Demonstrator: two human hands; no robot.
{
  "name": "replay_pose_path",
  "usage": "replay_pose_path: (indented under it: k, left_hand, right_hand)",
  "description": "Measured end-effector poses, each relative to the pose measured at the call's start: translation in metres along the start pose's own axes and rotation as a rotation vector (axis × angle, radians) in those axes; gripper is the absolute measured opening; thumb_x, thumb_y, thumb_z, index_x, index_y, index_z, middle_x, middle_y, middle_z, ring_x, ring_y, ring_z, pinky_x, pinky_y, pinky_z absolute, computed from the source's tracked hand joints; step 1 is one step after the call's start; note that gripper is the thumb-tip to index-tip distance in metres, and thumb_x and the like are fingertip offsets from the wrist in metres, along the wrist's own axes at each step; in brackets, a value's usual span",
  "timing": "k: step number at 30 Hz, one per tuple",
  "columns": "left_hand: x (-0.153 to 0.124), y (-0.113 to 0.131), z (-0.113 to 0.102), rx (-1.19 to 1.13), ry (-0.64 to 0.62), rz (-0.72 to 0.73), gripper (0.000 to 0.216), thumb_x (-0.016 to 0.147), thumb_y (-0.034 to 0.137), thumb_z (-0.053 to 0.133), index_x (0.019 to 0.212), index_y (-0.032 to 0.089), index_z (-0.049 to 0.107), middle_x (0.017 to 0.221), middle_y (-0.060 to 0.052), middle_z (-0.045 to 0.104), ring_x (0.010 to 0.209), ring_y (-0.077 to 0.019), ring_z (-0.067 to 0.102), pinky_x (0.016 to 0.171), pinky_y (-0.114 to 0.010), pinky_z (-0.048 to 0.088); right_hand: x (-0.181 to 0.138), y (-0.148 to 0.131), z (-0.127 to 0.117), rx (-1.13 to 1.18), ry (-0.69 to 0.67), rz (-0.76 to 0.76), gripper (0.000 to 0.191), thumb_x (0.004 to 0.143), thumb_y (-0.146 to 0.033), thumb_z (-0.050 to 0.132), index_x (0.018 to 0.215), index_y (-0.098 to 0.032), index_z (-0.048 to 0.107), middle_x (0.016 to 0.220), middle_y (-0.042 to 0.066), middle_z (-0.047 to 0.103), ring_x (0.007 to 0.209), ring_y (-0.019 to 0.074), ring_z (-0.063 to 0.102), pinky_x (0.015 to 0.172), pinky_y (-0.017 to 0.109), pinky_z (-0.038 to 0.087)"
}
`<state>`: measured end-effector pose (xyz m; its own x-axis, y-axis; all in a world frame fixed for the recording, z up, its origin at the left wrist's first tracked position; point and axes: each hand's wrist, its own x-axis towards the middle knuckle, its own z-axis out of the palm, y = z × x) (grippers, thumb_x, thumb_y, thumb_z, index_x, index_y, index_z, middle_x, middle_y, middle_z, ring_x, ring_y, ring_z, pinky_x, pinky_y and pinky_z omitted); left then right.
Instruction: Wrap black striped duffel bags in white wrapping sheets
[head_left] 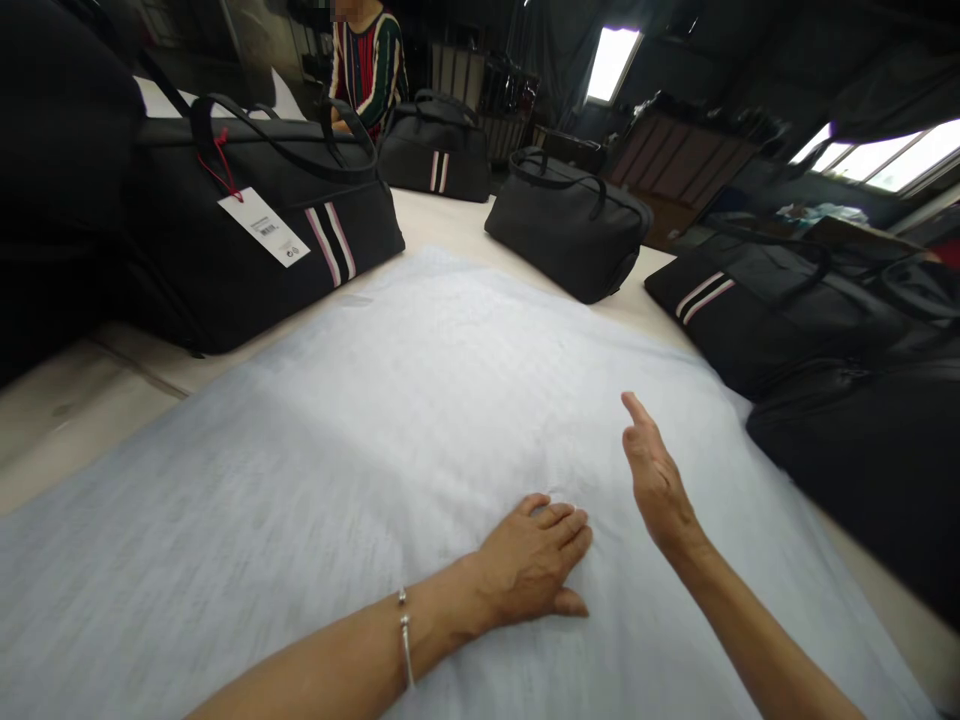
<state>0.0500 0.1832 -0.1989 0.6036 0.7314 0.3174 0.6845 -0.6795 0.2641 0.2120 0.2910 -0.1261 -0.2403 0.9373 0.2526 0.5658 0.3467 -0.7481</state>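
Observation:
A large, thin, whitish sheet (360,420) lies spread over the table, with faint wrinkles around my hands. My left hand (536,560) rests palm down on it, fingers stretched out and thumb apart; a silver bracelet (406,640) circles that wrist. To its right, my right hand (654,475) is held edge-on at or just over the sheet, fingers straight and holding nothing. Whether the right hand touches the sheet I cannot tell.
A black bag (262,220) with a white tag (264,228) stands at left. Two more black bags (435,150) (566,220) stand at the back, and several dark bags (780,300) line the right edge. A person in a striped top (367,60) is behind the table (450,215).

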Motion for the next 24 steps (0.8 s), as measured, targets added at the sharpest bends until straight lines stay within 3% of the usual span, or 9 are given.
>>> replay_pose_path:
  k: [3, 5, 8, 10, 12, 16, 19, 21, 24]
  left_hand:
    - [0.002, 0.0, -0.003, -0.019, -0.002, 0.007, 0.07, 0.089, 0.062, 0.057, 0.135, 0.011, 0.046, 0.139, -0.014, 0.051, 0.128, -0.0261, 0.045, 0.11, -0.041, 0.031]
    - [0.003, 0.0, -0.003, -0.045, -0.011, -0.001, 0.066, 0.087, 0.06, 0.061, 0.131, 0.012, 0.05, 0.132, -0.013, 0.057, 0.123, -0.0268, 0.048, 0.108, -0.041, 0.033]
    - [0.005, 0.0, -0.002, -0.076, -0.027, -0.014, 0.062, 0.085, 0.059, 0.065, 0.124, 0.013, 0.054, 0.122, -0.012, 0.062, 0.119, -0.027, 0.051, 0.105, -0.039, 0.035]
    - [0.005, -0.001, -0.001, -0.082, -0.029, -0.008, 0.064, 0.083, 0.061, 0.066, 0.124, 0.012, 0.053, 0.122, -0.011, 0.062, 0.12, -0.0265, 0.05, 0.105, -0.039, 0.035]
    - [0.003, -0.001, 0.0, -0.081, -0.018, -0.006, 0.069, 0.083, 0.062, 0.065, 0.128, 0.012, 0.05, 0.126, -0.011, 0.06, 0.123, -0.0258, 0.048, 0.107, -0.039, 0.035]
    - [0.0, -0.001, 0.001, -0.065, 0.009, -0.004, 0.071, 0.087, 0.062, 0.059, 0.135, 0.011, 0.044, 0.14, -0.013, 0.051, 0.129, -0.0253, 0.044, 0.111, -0.041, 0.031]
    - [0.001, -0.001, -0.002, -0.065, 0.008, -0.008, 0.07, 0.088, 0.061, 0.06, 0.135, 0.012, 0.045, 0.142, -0.013, 0.05, 0.131, -0.0262, 0.043, 0.112, -0.042, 0.03]
    - [0.002, 0.0, -0.006, -0.085, -0.007, -0.016, 0.069, 0.087, 0.059, 0.062, 0.135, 0.012, 0.045, 0.14, -0.013, 0.052, 0.13, -0.0264, 0.045, 0.111, -0.041, 0.031]
    - [0.003, 0.001, -0.01, -0.135, -0.029, -0.041, 0.074, 0.086, 0.057, 0.065, 0.14, 0.013, 0.039, 0.137, -0.013, 0.054, 0.128, -0.0258, 0.047, 0.111, -0.04, 0.03]
  right_hand:
    - [-0.022, 0.033, 0.023, -0.015, -0.064, 0.108, 0.068, 0.098, -0.061, 0.028, 0.153, -0.021, 0.027, 0.16, 0.008, 0.024, 0.148, 0.0236, 0.019, 0.122, 0.048, 0.017]
    - [-0.018, 0.039, 0.05, -0.07, -0.146, 0.025, 0.072, 0.097, -0.064, 0.025, 0.153, -0.018, 0.026, 0.161, 0.01, 0.019, 0.149, 0.0235, 0.015, 0.122, 0.049, 0.013]
    - [0.012, 0.022, 0.091, -0.129, -0.26, -0.147, 0.077, 0.096, -0.067, 0.023, 0.152, -0.015, 0.027, 0.161, 0.012, 0.02, 0.15, 0.0232, 0.011, 0.122, 0.049, 0.004]
    - [0.038, -0.001, 0.106, -0.056, -0.279, -0.166, 0.079, 0.095, -0.069, 0.024, 0.152, -0.015, 0.029, 0.16, 0.012, 0.022, 0.149, 0.0216, 0.012, 0.122, 0.046, 0.006]
    - [0.061, -0.025, 0.107, 0.099, -0.2, -0.093, 0.079, 0.096, -0.069, 0.015, 0.153, -0.015, 0.024, 0.16, 0.011, 0.022, 0.149, 0.0191, 0.016, 0.121, 0.041, 0.016]
    - [0.077, -0.046, 0.076, 0.292, 0.02, 0.011, 0.075, 0.095, -0.055, -0.015, 0.156, -0.018, 0.007, 0.161, 0.009, 0.021, 0.146, 0.0159, 0.025, 0.114, 0.037, 0.032]
    - [0.061, -0.028, 0.062, 0.17, 0.075, -0.129, 0.065, 0.1, -0.055, 0.004, 0.155, -0.022, 0.016, 0.16, 0.007, 0.023, 0.147, 0.0177, 0.021, 0.118, 0.042, 0.023]
    - [0.048, -0.007, 0.068, -0.002, -0.005, -0.23, 0.065, 0.098, -0.059, 0.025, 0.15, -0.019, 0.032, 0.158, 0.01, 0.028, 0.148, 0.022, 0.018, 0.121, 0.048, 0.012]
    - [0.049, 0.014, 0.086, -0.047, -0.15, -0.126, 0.07, 0.09, -0.066, 0.04, 0.138, -0.016, 0.049, 0.153, 0.014, 0.037, 0.147, 0.0255, 0.021, 0.12, 0.05, 0.009]
